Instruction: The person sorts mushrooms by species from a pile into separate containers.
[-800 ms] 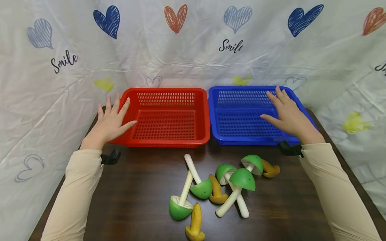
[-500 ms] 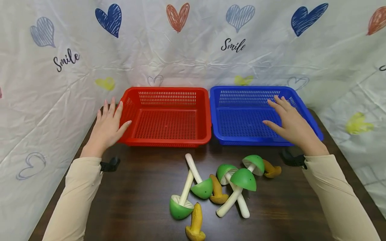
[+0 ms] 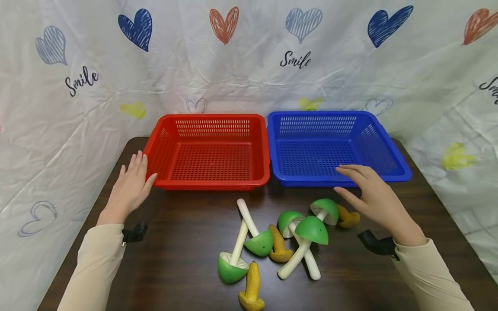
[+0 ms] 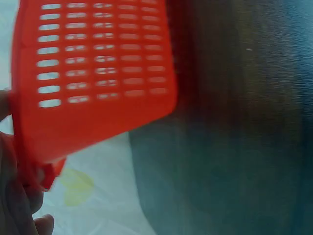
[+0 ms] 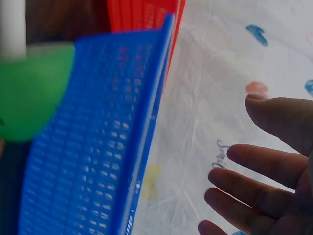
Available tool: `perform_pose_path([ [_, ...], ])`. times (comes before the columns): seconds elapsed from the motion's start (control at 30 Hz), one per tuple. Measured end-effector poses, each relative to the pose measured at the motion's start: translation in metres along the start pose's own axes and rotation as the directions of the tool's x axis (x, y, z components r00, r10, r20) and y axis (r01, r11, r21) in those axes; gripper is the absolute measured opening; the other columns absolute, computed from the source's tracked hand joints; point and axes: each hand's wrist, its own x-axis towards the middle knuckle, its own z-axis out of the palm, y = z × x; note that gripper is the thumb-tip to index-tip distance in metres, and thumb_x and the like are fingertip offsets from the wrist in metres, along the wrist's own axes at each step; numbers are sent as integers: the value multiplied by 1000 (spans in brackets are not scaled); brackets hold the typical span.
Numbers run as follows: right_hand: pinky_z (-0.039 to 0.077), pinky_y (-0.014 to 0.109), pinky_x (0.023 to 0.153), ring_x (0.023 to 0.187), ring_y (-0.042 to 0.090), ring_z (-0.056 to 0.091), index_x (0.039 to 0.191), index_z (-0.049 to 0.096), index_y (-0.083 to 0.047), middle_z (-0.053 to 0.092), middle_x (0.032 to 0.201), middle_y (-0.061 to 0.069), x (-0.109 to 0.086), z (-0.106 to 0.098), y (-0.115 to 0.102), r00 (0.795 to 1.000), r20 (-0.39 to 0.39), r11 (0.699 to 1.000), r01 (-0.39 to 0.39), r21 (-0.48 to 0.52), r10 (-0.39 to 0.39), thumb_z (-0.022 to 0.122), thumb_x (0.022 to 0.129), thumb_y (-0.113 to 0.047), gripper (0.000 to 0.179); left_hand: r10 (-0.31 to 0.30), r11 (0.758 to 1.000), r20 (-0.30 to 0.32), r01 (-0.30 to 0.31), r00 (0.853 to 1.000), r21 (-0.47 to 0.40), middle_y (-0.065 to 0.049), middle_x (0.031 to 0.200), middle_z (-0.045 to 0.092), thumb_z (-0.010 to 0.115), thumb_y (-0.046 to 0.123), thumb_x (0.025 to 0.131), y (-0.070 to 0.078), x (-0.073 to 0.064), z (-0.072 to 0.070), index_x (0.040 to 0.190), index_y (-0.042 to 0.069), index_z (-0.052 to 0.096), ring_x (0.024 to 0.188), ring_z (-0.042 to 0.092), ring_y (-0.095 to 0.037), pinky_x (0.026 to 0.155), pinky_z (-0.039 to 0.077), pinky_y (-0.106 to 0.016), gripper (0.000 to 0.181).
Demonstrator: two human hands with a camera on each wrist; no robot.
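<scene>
My left hand (image 3: pixel 130 185), fingers straight, is at the left front corner of the red basket (image 3: pixel 210 187). In the left wrist view its fingers show beside the basket's rim at the left edge. My right hand (image 3: pixel 373 194) hovers before the front rim of the blue basket (image 3: pixel 303 179), fingers relaxed and nothing in them. Left of that hand lie toy mushrooms with green caps and white stems, one green-capped mushroom (image 3: pixel 314 230) crossing another. A small brown mushroom (image 3: pixel 347 217) is nearest the right hand. Two more green-capped mushrooms (image 3: pixel 232 270) lie at the middle.
A yellow mushroom (image 3: pixel 252 288) lies near the table's front, and a brown mushroom (image 3: pixel 280 246) sits between the two green-capped groups. The two baskets stand side by side at the back of the dark table (image 3: pixel 167 259). Behind hangs a white cloth (image 3: pixel 249 56) with printed hearts.
Both hands have drawn back toward the front of the table, the right hand from over the blue basket to before its rim. The mushrooms and baskets have not moved.
</scene>
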Motion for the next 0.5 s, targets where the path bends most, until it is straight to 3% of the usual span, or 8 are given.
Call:
perform_pose_path([
  [0.1,42,51,86,110,36,52,120,60,-2,58,118,16,-9,6,-8,1000,21,999,1,43,-2,75,79,-12,45,2,1000,-10,-2,1000,-22,-28,153,6,33,33,102,-3,-4,6,146,-11,12,140,4,-42,110,4,-60,66],
  [0.33,50,25,68,92,15,59,115,62,-8,63,109,2,-26,21,-25,995,98,988,0,156,-16,75,79,-9,38,-26,999,-49,24,998,-35,-31,150,12,33,34,101,-2,-8,13,144,-13,14,140,9,-42,111,6,-55,66],
  [0.5,47,22,59,83,7,55,119,60,-11,62,112,1,-33,33,-30,983,181,972,-16,233,-27,76,80,-14,42,-63,997,-79,61,995,-38,-31,150,13,37,33,100,0,-7,14,144,-14,16,140,9,-41,112,7,-55,67],
])
